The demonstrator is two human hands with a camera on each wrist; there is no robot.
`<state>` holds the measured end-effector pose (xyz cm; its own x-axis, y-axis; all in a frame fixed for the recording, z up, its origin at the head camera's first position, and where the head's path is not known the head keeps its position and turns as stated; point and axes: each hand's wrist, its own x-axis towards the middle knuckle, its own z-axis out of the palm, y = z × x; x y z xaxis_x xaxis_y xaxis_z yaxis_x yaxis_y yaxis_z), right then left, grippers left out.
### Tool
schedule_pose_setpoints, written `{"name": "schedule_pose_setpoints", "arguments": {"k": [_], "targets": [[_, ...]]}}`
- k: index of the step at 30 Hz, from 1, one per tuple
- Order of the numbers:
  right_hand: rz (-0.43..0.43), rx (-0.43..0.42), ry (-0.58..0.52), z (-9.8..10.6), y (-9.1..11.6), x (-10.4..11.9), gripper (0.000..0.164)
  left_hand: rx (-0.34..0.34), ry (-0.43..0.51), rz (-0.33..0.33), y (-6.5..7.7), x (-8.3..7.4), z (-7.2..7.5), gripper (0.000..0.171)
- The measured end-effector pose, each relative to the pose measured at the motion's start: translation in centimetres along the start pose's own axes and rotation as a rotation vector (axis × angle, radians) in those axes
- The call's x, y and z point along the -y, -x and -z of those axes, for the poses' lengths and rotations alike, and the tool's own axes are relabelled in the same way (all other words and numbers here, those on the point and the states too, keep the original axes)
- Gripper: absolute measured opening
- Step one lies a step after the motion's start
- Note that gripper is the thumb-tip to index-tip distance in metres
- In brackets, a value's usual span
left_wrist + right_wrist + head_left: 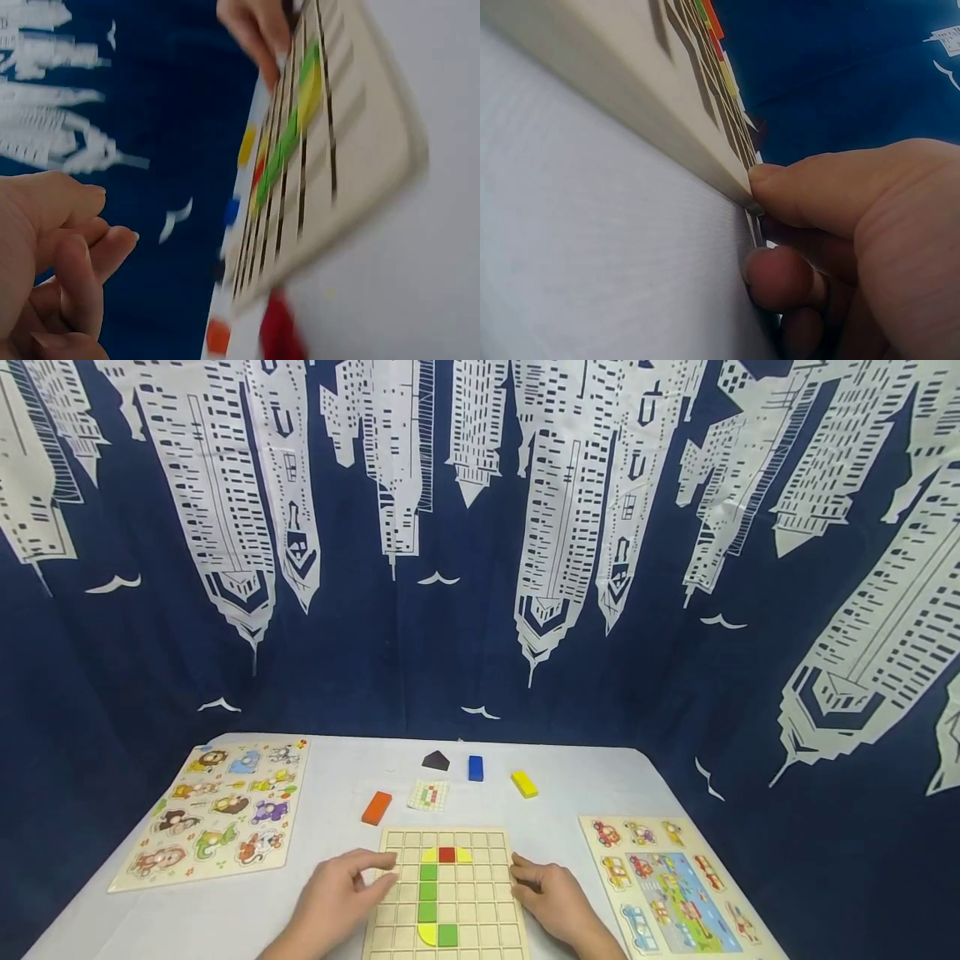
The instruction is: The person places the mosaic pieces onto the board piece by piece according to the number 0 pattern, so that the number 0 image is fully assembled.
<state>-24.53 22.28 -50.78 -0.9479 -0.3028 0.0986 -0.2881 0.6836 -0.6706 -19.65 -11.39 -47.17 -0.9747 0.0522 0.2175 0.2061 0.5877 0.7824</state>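
A pale wooden grid board (483, 910) lies on the table in front of me. Set in its cells are a red square (447, 855), several green squares (427, 891) and yellow quarter-round pieces (428, 934). At the board's left edge hovers my left hand (337, 893), thumb and fingers loosely bent with nothing between them; in the left wrist view a gap separates them from the board. My right hand (555, 897) holds the right edge, its thumb (810, 187) against the rim and other fingers curled lower down.
Beyond the board lie a small pattern card (428, 795), an orange block (377, 808), a dark pentagon piece (436, 761), a blue block (476, 768) and a yellow block (524, 784). An animal puzzle (288, 827) sits left, a vehicle puzzle (611, 860) right. A patterned curtain (465, 635) hangs behind.
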Motion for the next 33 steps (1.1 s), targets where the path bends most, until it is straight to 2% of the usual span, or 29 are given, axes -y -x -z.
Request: {"name": "schedule_pose_setpoints", "arguments": {"k": [3,6,11,16,18,27,33], "targets": [[-0.004,-0.001,0.011,0.0,0.0,0.0,0.032,-0.066,-0.057,0.111,-0.4,1.8,2.3,0.025],[-0.002,0.001,0.016,0.1,0.1,-0.1,0.032,-0.079,-0.110,0.190,-0.4,4.0,3.8,0.027],[-0.015,-0.004,0.008,0.3,0.2,-0.2,0.034,-0.039,-0.165,0.189,-0.7,6.4,4.4,0.025],[-0.013,0.004,-0.004,0.1,0.1,-0.2,0.034,0.038,-0.286,0.217,-0.8,7.1,4.6,0.024],[-0.010,0.003,-0.007,0.0,0.0,-0.1,0.034,0.057,-0.308,0.235,-0.6,7.4,4.7,0.025],[-0.002,-0.003,-0.005,-0.3,0.0,-0.1,0.033,0.103,-0.280,0.266,-0.2,8.1,4.4,0.029],[0.006,-0.003,-0.006,-0.2,0.1,-0.1,0.034,0.108,-0.276,0.249,-0.2,8.2,4.2,0.029]]}}
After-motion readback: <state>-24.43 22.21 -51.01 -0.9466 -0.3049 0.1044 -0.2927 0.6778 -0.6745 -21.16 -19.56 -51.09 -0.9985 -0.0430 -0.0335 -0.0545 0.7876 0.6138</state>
